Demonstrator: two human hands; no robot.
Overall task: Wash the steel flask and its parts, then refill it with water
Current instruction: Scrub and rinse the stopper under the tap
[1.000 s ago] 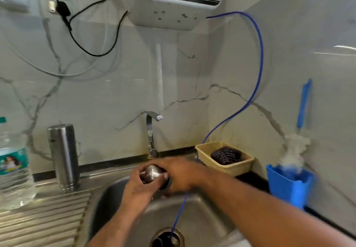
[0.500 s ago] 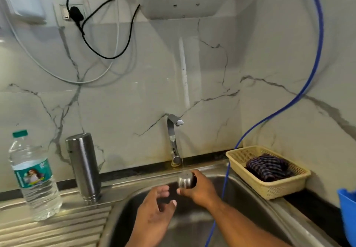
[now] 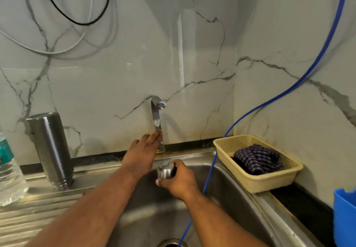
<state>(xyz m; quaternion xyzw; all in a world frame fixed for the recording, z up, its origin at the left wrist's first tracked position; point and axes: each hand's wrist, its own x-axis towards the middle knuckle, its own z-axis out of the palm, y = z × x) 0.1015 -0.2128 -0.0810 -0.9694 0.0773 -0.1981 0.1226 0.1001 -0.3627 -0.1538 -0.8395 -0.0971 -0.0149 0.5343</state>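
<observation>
The steel flask (image 3: 51, 148) stands upside down on the draining board at the left of the sink (image 3: 250, 194). My right hand (image 3: 180, 181) grips the flask's small steel cap (image 3: 166, 170) over the basin, just below the tap (image 3: 158, 123). My left hand (image 3: 141, 150) reaches forward with straight fingers, its fingertips touching the lower stem of the tap. No water runs from the spout.
A clear plastic water bottle (image 3: 8, 173) stands at the far left. A cream basket (image 3: 256, 168) with a checked cloth sits right of the sink, a blue container (image 3: 344, 216) beyond it. A blue hose (image 3: 210, 169) runs down into the drain.
My left hand let go of the cap and moved up to the tap. My right hand kept the cap. The view tilted down and shifted left.
</observation>
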